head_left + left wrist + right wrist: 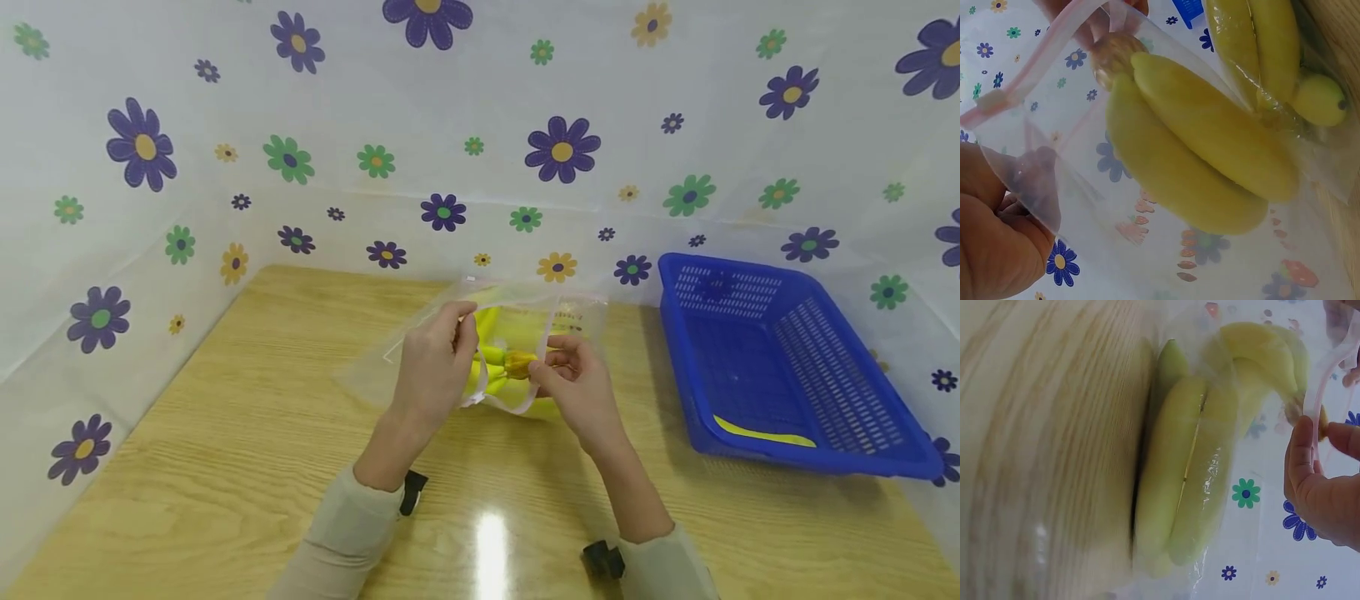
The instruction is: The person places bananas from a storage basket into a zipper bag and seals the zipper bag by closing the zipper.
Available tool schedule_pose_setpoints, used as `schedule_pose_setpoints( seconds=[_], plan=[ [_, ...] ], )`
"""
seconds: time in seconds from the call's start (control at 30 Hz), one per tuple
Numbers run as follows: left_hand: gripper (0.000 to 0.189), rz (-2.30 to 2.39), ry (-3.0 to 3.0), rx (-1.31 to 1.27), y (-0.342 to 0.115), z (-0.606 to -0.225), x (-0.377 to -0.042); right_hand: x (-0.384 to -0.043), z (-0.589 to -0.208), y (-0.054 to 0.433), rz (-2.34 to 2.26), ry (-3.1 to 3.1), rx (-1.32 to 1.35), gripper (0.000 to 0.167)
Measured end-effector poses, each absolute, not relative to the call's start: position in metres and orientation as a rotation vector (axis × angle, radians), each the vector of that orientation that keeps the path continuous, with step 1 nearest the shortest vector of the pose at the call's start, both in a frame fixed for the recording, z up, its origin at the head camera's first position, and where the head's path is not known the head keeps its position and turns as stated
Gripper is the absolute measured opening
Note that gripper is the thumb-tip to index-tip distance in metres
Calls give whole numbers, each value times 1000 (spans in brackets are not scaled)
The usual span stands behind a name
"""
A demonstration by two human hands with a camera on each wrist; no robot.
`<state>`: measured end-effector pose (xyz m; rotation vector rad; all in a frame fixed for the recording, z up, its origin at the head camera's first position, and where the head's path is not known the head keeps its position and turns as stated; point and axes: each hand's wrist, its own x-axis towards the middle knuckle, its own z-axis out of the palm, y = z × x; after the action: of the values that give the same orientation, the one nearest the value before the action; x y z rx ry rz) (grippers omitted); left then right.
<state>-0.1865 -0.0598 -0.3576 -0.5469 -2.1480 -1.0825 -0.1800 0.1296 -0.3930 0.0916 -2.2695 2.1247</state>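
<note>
A clear zip bag (592, 312) with a pale pink zip edge lies on the table, its mouth spread toward me. Inside are several yellow bananas (1204, 131), their brownish stem end (519, 364) showing at the mouth. My left hand (438, 358) pinches the left side of the bag's rim between thumb and fingers. On the other side my right hand (577, 387) pinches the rim right beside the stem end; whether it also touches the stem I cannot tell. The white zip slider (477, 399) sits at the near edge of the mouth.
A blue plastic basket (678, 350) with slotted walls stands at the right, a thin curved yellow thing (765, 434) in its near end. The wooden table (247, 400) backs onto a white flower-print sheet (480, 100) on the left, far and right sides.
</note>
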Motion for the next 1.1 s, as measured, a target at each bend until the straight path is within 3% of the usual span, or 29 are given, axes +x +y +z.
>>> schedule_pose_setpoints(
  seconds=[0.2,0.87,1.1],
  plan=[
    [16,-1084,-2165,-549,-61,-359,-186,-182,-396,129,2215,-2214,64,24],
    [13,-967,-2392,-811,-61,-356,-180,-182,-395,122,2550,-1782,-250,23],
    [24,-882,-2575,-998,-57,-356,-177,-184,-392,122,2586,-1695,-257,17]
  ],
)
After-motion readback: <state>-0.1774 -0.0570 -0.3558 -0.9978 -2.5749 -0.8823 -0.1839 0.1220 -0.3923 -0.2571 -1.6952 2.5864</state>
